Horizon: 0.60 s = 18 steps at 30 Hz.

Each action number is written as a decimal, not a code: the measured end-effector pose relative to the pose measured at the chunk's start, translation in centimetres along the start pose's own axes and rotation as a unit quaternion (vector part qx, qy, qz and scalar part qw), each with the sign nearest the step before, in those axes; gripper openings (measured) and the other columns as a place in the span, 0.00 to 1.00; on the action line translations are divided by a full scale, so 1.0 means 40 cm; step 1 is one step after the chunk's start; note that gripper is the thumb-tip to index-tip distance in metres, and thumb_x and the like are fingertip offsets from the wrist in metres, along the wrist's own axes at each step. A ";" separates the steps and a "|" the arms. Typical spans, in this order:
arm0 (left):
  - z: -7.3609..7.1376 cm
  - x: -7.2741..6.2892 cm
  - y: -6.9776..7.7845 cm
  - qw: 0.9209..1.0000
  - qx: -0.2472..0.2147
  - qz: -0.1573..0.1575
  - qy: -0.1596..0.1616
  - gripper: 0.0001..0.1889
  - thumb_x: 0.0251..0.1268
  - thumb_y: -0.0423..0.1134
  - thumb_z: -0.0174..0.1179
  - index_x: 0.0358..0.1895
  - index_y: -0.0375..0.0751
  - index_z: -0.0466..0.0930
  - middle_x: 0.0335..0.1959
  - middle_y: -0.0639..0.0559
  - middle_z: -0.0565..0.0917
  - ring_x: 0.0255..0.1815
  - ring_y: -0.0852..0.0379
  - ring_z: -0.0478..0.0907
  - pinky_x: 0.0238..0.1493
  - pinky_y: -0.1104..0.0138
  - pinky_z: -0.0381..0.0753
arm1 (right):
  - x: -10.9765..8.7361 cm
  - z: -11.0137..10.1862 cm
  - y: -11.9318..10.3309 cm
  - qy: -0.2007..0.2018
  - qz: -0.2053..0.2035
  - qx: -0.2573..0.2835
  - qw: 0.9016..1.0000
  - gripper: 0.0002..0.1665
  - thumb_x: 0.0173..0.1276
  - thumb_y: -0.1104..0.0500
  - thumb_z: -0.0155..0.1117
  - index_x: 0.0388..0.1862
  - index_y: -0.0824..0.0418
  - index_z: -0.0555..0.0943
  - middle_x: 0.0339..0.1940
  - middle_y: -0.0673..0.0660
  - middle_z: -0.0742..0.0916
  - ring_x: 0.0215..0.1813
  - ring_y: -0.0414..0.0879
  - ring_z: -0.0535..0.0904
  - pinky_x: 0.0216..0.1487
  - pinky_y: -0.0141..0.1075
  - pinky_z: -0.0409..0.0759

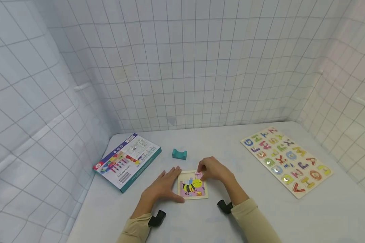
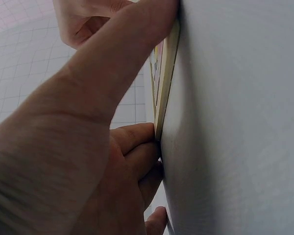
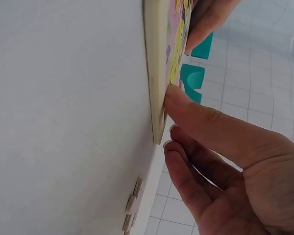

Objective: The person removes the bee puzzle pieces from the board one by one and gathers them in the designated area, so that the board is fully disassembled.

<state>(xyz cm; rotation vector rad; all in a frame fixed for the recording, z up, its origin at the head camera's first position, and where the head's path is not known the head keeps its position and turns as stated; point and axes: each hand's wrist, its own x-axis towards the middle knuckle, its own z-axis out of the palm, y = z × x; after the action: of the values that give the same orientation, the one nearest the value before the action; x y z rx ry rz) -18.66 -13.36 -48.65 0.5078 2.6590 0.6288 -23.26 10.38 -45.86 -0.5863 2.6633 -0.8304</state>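
Observation:
A small square wooden puzzle (image 1: 192,188) with a bee picture lies flat on the table between both hands. Bare wood shows along the upper left of its tray. My left hand (image 1: 164,188) rests at the puzzle's left side, fingers extended and thumb spread along the near edge; in the left wrist view its fingers touch the frame (image 2: 167,81). At the upper right corner, my right hand (image 1: 213,169) pinches a pink puzzle piece (image 1: 197,175) between thumb and curled fingers. The right wrist view shows the thumb (image 3: 206,115) against the puzzle; the index fingertip is mostly hidden.
Behind the puzzle stands a teal notched block (image 1: 179,155). A flat printed box (image 1: 127,162) with teal sides lies to the left, and a wooden alphabet board (image 1: 286,160) to the right. Grid-patterned cloth (image 1: 182,67) hangs behind and on both sides.

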 end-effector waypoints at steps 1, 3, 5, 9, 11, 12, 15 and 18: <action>-0.001 0.000 0.001 1.000 0.002 0.000 0.001 0.61 0.40 0.64 0.74 0.78 0.46 0.50 0.80 0.50 0.52 0.82 0.50 0.44 0.81 0.47 0.41 | 0.000 -0.001 0.000 0.002 -0.003 0.000 1.000 0.13 0.49 0.65 0.79 0.33 0.59 0.85 0.31 0.50 0.83 0.35 0.43 0.74 0.43 0.36 0.79; -0.003 0.001 0.002 1.000 0.002 0.000 0.002 0.61 0.40 0.64 0.74 0.78 0.46 0.50 0.80 0.50 0.52 0.82 0.49 0.44 0.81 0.47 0.41 | 0.000 -0.003 -0.001 0.003 -0.008 -0.004 1.000 0.12 0.50 0.65 0.78 0.33 0.59 0.85 0.31 0.50 0.84 0.35 0.43 0.74 0.42 0.36 0.80; -0.005 0.001 0.003 1.000 0.002 -0.001 0.002 0.61 0.40 0.63 0.74 0.78 0.46 0.50 0.80 0.50 0.52 0.82 0.49 0.44 0.81 0.47 0.41 | 0.000 -0.004 -0.002 0.000 -0.007 -0.008 1.000 0.12 0.51 0.65 0.78 0.34 0.59 0.85 0.30 0.49 0.84 0.34 0.42 0.74 0.41 0.36 0.80; -0.005 0.000 0.004 1.000 0.002 0.001 0.002 0.61 0.40 0.63 0.74 0.78 0.46 0.50 0.80 0.49 0.52 0.82 0.49 0.44 0.80 0.47 0.42 | 0.001 -0.005 -0.003 -0.005 0.002 -0.012 1.000 0.12 0.51 0.64 0.78 0.36 0.60 0.86 0.30 0.49 0.84 0.34 0.43 0.74 0.41 0.35 0.80; -0.004 0.000 0.004 1.000 0.000 0.002 0.001 0.61 0.40 0.63 0.74 0.78 0.46 0.50 0.80 0.49 0.52 0.82 0.49 0.44 0.80 0.47 0.42 | 0.001 -0.005 -0.002 -0.007 0.007 -0.013 1.000 0.12 0.52 0.63 0.78 0.36 0.59 0.87 0.30 0.49 0.84 0.34 0.43 0.74 0.40 0.35 0.79; -0.003 0.001 0.003 1.000 0.000 0.002 0.001 0.61 0.40 0.63 0.74 0.78 0.45 0.50 0.80 0.49 0.52 0.82 0.49 0.44 0.80 0.47 0.42 | 0.001 -0.005 -0.001 -0.008 0.009 -0.013 1.000 0.12 0.52 0.63 0.78 0.36 0.59 0.87 0.30 0.49 0.85 0.34 0.43 0.74 0.40 0.35 0.79; -0.001 0.001 0.002 1.000 -0.002 0.003 0.001 0.61 0.40 0.63 0.74 0.78 0.45 0.50 0.80 0.49 0.52 0.82 0.49 0.44 0.80 0.47 0.41 | 0.002 -0.003 0.003 -0.010 0.011 -0.012 1.000 0.11 0.52 0.62 0.78 0.36 0.58 0.87 0.30 0.48 0.85 0.34 0.42 0.75 0.40 0.34 0.80; 0.000 0.002 0.001 1.000 -0.001 0.003 0.002 0.61 0.40 0.63 0.74 0.78 0.45 0.50 0.80 0.49 0.52 0.82 0.49 0.45 0.80 0.47 0.41 | 0.002 -0.002 0.007 -0.009 0.008 -0.009 1.000 0.11 0.52 0.62 0.78 0.36 0.59 0.87 0.30 0.48 0.85 0.34 0.42 0.76 0.40 0.34 0.80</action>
<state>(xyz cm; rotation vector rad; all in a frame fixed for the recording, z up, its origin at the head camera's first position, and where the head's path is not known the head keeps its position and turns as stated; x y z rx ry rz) -18.72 -13.29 -48.66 0.5149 2.6613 0.6364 -23.44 10.59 -45.98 -0.5730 2.6582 -0.7949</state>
